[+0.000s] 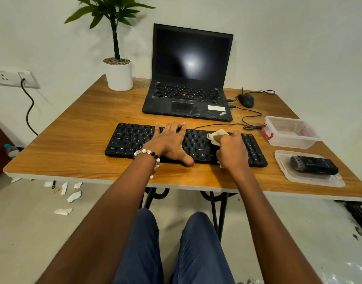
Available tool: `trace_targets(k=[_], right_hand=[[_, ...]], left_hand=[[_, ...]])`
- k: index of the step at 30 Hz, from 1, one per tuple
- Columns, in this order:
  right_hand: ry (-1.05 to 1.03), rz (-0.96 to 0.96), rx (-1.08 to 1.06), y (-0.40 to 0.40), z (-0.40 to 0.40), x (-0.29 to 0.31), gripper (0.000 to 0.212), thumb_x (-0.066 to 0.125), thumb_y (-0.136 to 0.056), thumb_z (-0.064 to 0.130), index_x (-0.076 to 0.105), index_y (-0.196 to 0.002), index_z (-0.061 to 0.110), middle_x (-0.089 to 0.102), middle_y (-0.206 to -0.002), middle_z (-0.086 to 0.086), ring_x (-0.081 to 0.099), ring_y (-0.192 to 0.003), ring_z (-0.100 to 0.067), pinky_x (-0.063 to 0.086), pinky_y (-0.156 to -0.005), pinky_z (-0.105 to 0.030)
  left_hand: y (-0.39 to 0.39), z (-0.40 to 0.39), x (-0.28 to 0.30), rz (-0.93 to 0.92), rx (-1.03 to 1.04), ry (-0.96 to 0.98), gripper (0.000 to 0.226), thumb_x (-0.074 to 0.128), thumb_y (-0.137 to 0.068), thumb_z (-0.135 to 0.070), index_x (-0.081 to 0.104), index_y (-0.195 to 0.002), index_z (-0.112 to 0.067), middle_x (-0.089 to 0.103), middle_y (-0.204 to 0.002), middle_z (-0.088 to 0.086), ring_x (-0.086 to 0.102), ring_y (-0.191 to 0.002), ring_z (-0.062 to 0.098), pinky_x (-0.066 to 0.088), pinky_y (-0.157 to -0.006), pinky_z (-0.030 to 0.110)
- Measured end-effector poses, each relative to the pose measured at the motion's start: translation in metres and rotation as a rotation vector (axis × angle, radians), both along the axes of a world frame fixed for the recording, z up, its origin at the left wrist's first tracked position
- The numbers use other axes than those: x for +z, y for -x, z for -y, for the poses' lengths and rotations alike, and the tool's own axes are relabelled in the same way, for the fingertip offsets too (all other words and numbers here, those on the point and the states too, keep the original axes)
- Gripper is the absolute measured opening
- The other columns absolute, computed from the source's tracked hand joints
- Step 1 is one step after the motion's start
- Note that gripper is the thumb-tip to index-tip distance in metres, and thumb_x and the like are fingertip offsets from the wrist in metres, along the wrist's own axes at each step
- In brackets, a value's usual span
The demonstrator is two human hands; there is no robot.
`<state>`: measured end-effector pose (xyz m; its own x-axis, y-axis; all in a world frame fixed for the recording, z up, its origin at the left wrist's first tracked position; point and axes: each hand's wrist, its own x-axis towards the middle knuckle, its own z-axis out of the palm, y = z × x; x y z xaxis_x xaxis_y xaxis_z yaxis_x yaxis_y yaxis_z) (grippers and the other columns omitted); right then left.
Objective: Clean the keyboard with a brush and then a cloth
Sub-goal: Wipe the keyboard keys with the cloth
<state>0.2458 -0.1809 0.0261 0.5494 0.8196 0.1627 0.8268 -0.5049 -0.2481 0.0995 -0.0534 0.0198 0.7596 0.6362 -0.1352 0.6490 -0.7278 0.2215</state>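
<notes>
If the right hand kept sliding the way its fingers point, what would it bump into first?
The right hand, holding the cloth on the keyboard, would probably meet the cable first, then the laptop.

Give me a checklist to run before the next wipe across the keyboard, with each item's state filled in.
1. Cloth gripped by the right hand: ok.
2. Left hand flat on the keyboard, steadying it: ok.
3. Brush put away in the lid at right: ok.
4. Keyboard cable out of the wiping path: ok.
5. Left-side keys already wiped: cannot tell.
6. Cloth clean enough: cannot tell.
</notes>
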Motion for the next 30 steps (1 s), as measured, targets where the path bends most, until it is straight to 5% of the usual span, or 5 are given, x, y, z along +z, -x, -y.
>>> trace_targets(k=[5,10,16,24,30], right_hand=[[0.07,0.075,-0.001,-0.034,0.013,0.007,0.049,0.059,-0.095,0.012,0.053,-0.14,0.03,0.045,-0.14,-0.019,0.05,-0.122,-0.033,0.046,-0.099,-0.041],[-0.036,0.005,-0.09,-0.005,0.0,0.001,0.028,0.053,-0.097,0.012,0.064,-0.122,0.012,0.045,-0.136,-0.021,0.054,-0.114,-0.033,0.044,-0.084,-0.034],[0.007,-0.072,0.045,-0.005,0.009,0.009,0.052,0.053,-0.093,-0.001,0.056,-0.139,0.023,0.042,-0.137,-0.014,0.049,-0.122,-0.031,0.042,-0.104,-0.038],[-0.033,-0.004,-0.128,-0.017,0.005,0.012,0.036,0.062,-0.093,0.01,0.062,-0.129,0.012,0.054,-0.128,-0.021,0.051,-0.121,-0.033,0.048,-0.091,-0.04],[-0.04,-0.137,0.03,0.001,0.001,0.01,0.049,0.053,-0.093,-0.001,0.058,-0.136,0.022,0.046,-0.137,-0.017,0.046,-0.124,-0.031,0.042,-0.103,-0.04]], left_hand=[[0.001,0.001,0.001,0.01,-0.001,0.01,0.136,0.07,-0.059,-0.074,-0.008,-0.154,-0.018,0.004,-0.158,0.001,-0.001,-0.147,0.029,-0.016,-0.112,0.06],[0.001,0.003,0.002,0.003,0.001,0.013,0.135,0.07,-0.059,-0.073,-0.008,-0.154,-0.018,0.003,-0.158,0.002,-0.002,-0.147,0.029,-0.016,-0.112,0.061],[0.001,0.003,0.003,-0.008,0.003,0.019,0.134,0.07,-0.061,-0.072,-0.009,-0.154,-0.019,0.0,-0.16,0.004,-0.005,-0.147,0.03,-0.017,-0.112,0.06],[0.001,0.0,0.0,-0.002,0.002,0.016,0.136,0.07,-0.058,-0.074,-0.009,-0.154,-0.018,0.001,-0.16,0.002,-0.004,-0.148,0.03,-0.015,-0.112,0.062],[0.0,0.001,0.0,0.009,0.003,0.018,0.135,0.07,-0.058,-0.073,-0.008,-0.154,-0.018,0.002,-0.158,0.001,-0.003,-0.147,0.029,-0.018,-0.111,0.061]])
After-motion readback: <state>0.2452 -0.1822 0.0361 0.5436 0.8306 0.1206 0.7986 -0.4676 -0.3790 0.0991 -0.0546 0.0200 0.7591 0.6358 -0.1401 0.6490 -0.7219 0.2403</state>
